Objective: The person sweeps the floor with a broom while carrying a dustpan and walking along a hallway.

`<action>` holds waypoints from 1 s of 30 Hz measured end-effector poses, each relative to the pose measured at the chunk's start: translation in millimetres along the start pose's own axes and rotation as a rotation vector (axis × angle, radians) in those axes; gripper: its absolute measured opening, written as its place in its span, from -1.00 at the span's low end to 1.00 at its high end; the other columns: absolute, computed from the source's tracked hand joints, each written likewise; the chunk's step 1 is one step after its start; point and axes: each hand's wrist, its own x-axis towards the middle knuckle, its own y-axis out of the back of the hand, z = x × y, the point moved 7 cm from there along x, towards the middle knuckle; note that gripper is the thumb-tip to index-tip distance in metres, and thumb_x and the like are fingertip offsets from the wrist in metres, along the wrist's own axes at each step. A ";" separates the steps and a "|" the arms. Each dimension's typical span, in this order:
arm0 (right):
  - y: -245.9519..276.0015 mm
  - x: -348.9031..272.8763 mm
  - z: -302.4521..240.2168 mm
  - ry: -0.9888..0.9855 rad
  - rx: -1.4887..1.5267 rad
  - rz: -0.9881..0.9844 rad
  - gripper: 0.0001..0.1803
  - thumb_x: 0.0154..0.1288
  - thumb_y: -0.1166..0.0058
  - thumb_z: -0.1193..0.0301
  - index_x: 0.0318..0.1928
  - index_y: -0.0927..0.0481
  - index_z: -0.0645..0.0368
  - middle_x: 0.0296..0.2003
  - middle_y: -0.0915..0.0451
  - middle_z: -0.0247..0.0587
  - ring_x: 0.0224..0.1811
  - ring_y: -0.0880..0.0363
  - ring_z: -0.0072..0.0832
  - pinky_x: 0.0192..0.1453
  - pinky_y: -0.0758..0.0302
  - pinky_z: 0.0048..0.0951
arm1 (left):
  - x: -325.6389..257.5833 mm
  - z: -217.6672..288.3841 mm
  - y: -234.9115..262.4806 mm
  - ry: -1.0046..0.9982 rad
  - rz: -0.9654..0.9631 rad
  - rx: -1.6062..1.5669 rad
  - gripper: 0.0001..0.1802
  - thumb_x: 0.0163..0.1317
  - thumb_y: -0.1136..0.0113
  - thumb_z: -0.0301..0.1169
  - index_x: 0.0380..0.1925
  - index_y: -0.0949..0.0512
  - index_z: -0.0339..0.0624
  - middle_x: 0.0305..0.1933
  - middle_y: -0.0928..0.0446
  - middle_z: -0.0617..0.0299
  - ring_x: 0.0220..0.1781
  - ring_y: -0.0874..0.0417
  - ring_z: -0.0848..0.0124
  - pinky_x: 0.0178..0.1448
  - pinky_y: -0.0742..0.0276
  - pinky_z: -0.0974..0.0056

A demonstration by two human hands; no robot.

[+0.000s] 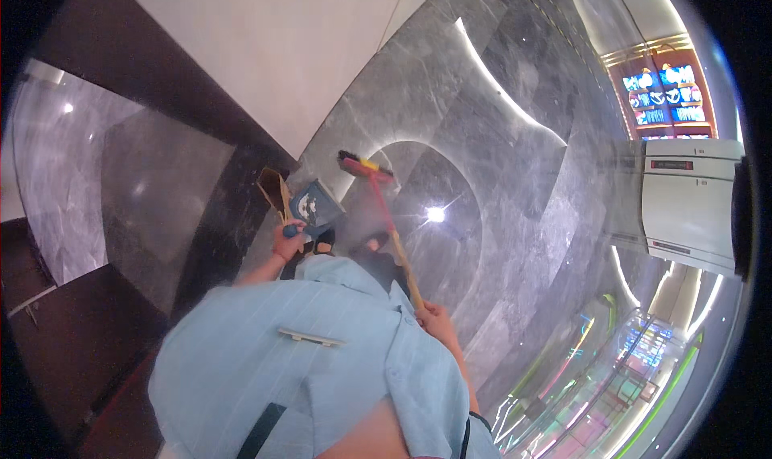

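My left hand (288,242) is closed round the handle of a blue-grey dustpan (322,206), held low beside my feet. A pale patch shows on the pan's face; I cannot tell whether it is debris or a print. Beside the pan, above the same hand, is a brown hollow thing (274,188) whose kind I cannot make out. My right hand (436,321) grips the wooden stick of a broom (402,262) near its upper end. The broom's red head (367,168) with dark bristles and a yellow part points away from me, near the wall corner.
A pale wall block (265,41) with a dark base juts in at the upper left. Grey marble-look floor (515,178) reflects lamps. To the right stand a white cabinet (691,202), a lit display (663,93) and glass with coloured lights (619,379). Dark panels (88,338) are at left.
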 end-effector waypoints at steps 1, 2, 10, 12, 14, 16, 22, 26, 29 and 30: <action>8.5 12.6 -3.8 0.123 -0.183 0.039 -0.61 0.08 0.03 0.51 -0.01 -0.47 0.25 -0.68 -0.33 -0.47 -0.71 -0.24 -0.72 -0.65 -0.17 -0.63 | 0.9 -7.5 -2.4 0.100 -0.034 -0.002 -0.83 -0.04 -0.12 -0.59 -0.38 -0.55 -0.19 -0.40 -0.60 0.25 -0.30 -0.57 0.52 -0.16 -0.47 0.37; 15.9 22.0 -11.0 0.248 -0.367 0.078 -0.61 0.10 0.04 0.50 0.00 -0.47 0.22 -0.67 -0.34 -0.44 -0.71 -0.25 -0.68 -0.64 -0.20 -0.59 | 1.8 -3.1 -2.4 0.011 0.002 -0.045 -0.81 -0.07 -0.13 -0.59 -0.38 -0.56 -0.18 -0.38 -0.60 0.26 -0.31 -0.55 0.55 -0.17 -0.46 0.38; 142.0 217.2 92.3 0.357 -0.722 0.386 -0.68 0.16 0.06 0.38 -0.05 -0.54 0.08 -0.48 -0.57 -0.17 -0.44 -0.54 -0.41 -0.36 -0.43 -0.37 | 24.0 21.7 -33.6 -0.054 0.131 0.091 -0.86 -0.01 -0.13 -0.57 -0.39 -0.56 -0.18 -0.38 -0.59 0.26 -0.35 -0.56 0.52 -0.22 -0.46 0.40; 161.6 242.0 90.1 0.400 -0.756 0.427 -0.68 0.16 0.06 0.36 -0.06 -0.55 0.07 -0.41 -0.61 -0.12 -0.36 -0.59 -0.32 -0.30 -0.45 -0.33 | 28.1 42.8 -57.2 0.152 0.195 -0.088 -0.91 0.04 -0.11 -0.57 -0.45 -0.57 -0.17 -0.45 -0.58 0.29 -0.48 -0.53 0.56 -0.40 -0.43 0.44; 173.7 253.6 74.7 0.457 -0.673 0.386 -0.68 0.16 0.05 0.33 -0.06 -0.54 0.08 -0.33 -0.60 -0.01 -0.28 -0.60 -0.22 -0.25 -0.45 -0.27 | 33.9 72.3 -76.2 0.122 0.261 -0.099 -0.91 0.04 -0.11 -0.59 -0.45 -0.57 -0.17 -0.46 -0.57 0.31 -0.52 -0.50 0.58 -0.45 -0.40 0.46; 181.8 263.0 31.7 0.455 -0.708 0.395 -0.69 0.14 0.04 0.33 -0.09 -0.54 0.11 -0.38 -0.59 0.03 -0.30 -0.60 -0.20 -0.26 -0.45 -0.26 | 37.1 83.3 -82.7 0.106 0.342 -0.112 -0.90 0.04 -0.10 -0.60 -0.45 -0.56 -0.17 -0.46 -0.56 0.33 -0.57 -0.47 0.60 -0.50 -0.38 0.48; 178.2 247.2 -145.5 0.558 -0.768 0.272 -0.73 0.10 0.00 0.34 -0.20 -0.56 0.19 -0.49 -0.55 0.12 -0.35 -0.57 -0.07 -0.28 -0.44 -0.18 | 69.4 86.8 -112.8 0.109 0.525 -0.270 -0.87 0.05 -0.08 -0.62 -0.39 -0.53 -0.20 -0.41 -0.56 0.33 -0.60 -0.45 0.58 -0.55 -0.36 0.48; 187.0 287.2 -189.4 0.507 -0.759 0.262 -0.74 0.11 0.00 0.34 -0.22 -0.55 0.21 -0.46 -0.56 0.11 -0.34 -0.53 0.04 -0.28 -0.44 -0.13 | 99.8 116.1 -136.7 0.075 0.493 -0.267 -0.86 0.05 -0.05 -0.64 -0.40 -0.53 -0.19 -0.46 -0.53 0.33 -0.60 -0.45 0.58 -0.55 -0.36 0.48; 181.9 322.7 -212.8 0.686 -0.801 0.323 -0.74 0.13 0.00 0.32 -0.25 -0.55 0.24 -0.54 -0.55 0.04 -0.51 -0.56 -0.09 -0.45 -0.45 -0.21 | 121.4 123.2 -148.4 0.094 0.508 -0.247 -0.86 0.06 -0.05 -0.64 -0.40 -0.53 -0.20 -0.47 -0.52 0.34 -0.59 -0.45 0.59 -0.54 -0.35 0.49; 182.2 340.8 -217.1 0.686 -0.807 0.321 -0.74 0.13 0.00 0.32 -0.25 -0.55 0.24 -0.54 -0.55 0.04 -0.51 -0.56 -0.09 -0.45 -0.45 -0.21 | 130.8 127.5 -153.8 0.102 0.514 -0.248 -0.86 0.06 -0.05 -0.64 -0.40 -0.53 -0.20 -0.47 -0.52 0.34 -0.59 -0.45 0.59 -0.53 -0.35 0.49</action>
